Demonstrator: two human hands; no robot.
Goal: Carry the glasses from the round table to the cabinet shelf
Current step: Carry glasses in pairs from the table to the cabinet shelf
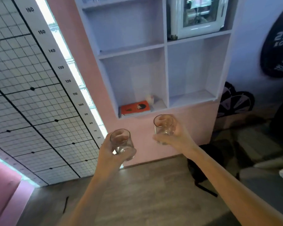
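Clear glass tumblers, one in each hand, held up in front of a white cabinet.

Left hand (109,152) wraps around one empty glass (122,144); right hand (173,136) grips a second empty glass (164,125), slightly higher and nearer the cabinet (166,66). Just above the right hand, the lower-left compartment holds an orange book (136,107) lying flat with a small pale object behind it; the compartment beside it looks bare. Grey floor (145,193) lies below both forearms.
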